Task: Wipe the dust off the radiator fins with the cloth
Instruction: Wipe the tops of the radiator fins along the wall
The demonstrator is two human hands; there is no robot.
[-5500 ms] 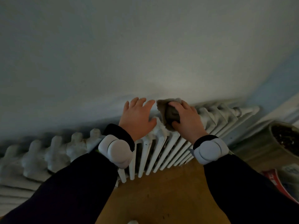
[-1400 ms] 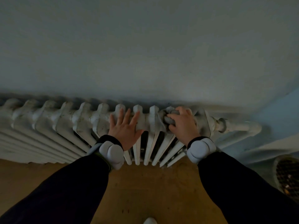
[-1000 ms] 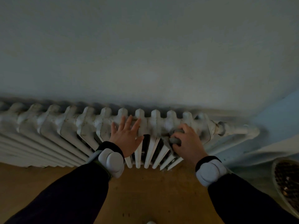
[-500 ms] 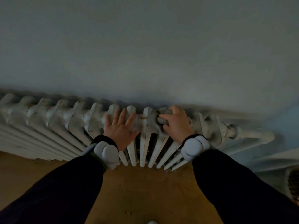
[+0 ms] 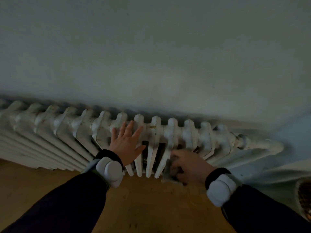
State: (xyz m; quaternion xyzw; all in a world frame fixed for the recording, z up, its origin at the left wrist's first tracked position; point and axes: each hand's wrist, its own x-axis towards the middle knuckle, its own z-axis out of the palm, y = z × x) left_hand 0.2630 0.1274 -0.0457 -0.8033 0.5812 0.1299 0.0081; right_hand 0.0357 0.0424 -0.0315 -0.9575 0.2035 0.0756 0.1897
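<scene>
A white ribbed radiator (image 5: 70, 132) runs along the wall from the left edge to a pipe at the right. My left hand (image 5: 126, 143) lies flat on top of its middle fins, fingers spread, holding nothing. My right hand (image 5: 188, 165) is low on the front of the fins just to the right, blurred by motion. It is closed on a grey cloth (image 5: 168, 170), pressed against the lower front of the fins; most of the cloth is hidden under my fingers.
A wooden floor (image 5: 148, 202) lies below the radiator. The pale wall (image 5: 151, 56) rises right behind the fins. The radiator's pipe (image 5: 262, 145) sticks out to the right. A round pot (image 5: 304, 199) with dark contents sits at the right edge.
My right hand has slid the cloth from the top of the fins down their front to near the bottom. The left hand has stayed flat on the fin tops.
</scene>
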